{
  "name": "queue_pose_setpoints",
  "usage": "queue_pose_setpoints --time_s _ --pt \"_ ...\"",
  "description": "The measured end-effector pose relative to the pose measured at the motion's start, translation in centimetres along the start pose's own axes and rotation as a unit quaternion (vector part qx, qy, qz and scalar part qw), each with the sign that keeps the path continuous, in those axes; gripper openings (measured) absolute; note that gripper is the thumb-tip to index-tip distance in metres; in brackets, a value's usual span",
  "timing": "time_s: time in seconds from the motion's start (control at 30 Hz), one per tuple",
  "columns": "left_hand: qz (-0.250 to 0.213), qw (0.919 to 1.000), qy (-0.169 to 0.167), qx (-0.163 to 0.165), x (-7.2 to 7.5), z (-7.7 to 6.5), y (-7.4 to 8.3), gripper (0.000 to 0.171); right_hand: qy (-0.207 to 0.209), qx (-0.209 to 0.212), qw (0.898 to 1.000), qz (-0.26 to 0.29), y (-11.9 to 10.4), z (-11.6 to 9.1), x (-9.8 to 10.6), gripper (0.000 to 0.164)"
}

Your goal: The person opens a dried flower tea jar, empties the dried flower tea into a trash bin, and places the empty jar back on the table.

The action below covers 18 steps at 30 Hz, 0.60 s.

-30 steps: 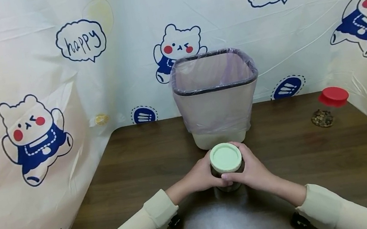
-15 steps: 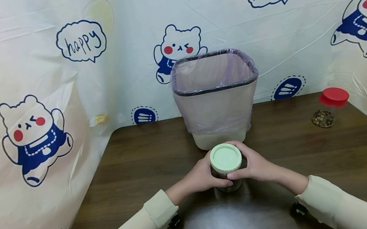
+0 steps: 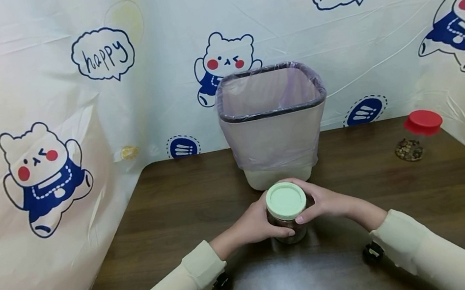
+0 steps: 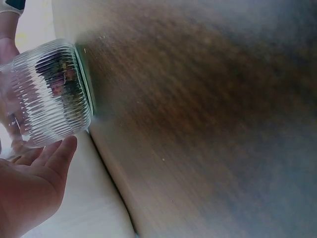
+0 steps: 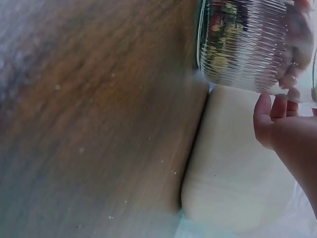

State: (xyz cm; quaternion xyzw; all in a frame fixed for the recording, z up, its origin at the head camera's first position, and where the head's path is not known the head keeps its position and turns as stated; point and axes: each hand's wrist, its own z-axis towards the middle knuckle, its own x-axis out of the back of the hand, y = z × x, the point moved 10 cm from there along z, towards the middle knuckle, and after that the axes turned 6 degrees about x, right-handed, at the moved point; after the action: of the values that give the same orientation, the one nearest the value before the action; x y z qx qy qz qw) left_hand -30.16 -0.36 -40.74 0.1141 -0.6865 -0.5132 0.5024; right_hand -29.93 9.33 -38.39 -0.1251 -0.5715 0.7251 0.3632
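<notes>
A ribbed glass jar with a pale green lid stands upright on the dark wooden table. Through its clear wall, the left wrist view shows mixed dark, reddish and yellowish bits. My left hand grips the jar from the left, thumb across the front below the lid. On the other side my right hand holds it, thumb at the front right just under the lid and fingers curving behind. In the right wrist view, fingertips of the right hand lie against the glass. The far fingers are partly hidden.
Behind the jar stands a pale waste bin with a thin purple liner over its dark rim. A clear jar with a red lid and dried bits at its bottom sits at the back right. Printed cloth hangs behind and along the sides.
My right thumb has shifted right along the jar's front, away from the left thumb, and the right hand has turned slightly. My left hand and the jar stay in place.
</notes>
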Motion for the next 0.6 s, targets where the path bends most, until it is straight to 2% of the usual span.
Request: queue_pose_setpoints --time_s 0.17,0.3,0.47,0.6 --pt "0.001 1.0 0.0 0.0 -0.1 0.0 0.1 0.09 0.013 -0.003 1.0 -0.01 -0.1 -0.3 0.0 0.081" --pt "0.002 1.0 -0.002 -0.003 -0.1 0.0 0.0 0.09 0.045 0.008 0.998 -0.031 -0.3 -0.7 0.1 0.082" --pt "0.002 1.0 0.002 -0.003 -0.1 0.0 -0.1 0.09 0.106 0.009 0.992 -0.067 -0.5 -1.3 0.2 0.081" --pt "0.005 1.0 0.003 -0.003 0.0 0.0 0.0 0.089 0.166 -0.016 0.98 -0.104 -0.7 -1.9 0.0 0.083"
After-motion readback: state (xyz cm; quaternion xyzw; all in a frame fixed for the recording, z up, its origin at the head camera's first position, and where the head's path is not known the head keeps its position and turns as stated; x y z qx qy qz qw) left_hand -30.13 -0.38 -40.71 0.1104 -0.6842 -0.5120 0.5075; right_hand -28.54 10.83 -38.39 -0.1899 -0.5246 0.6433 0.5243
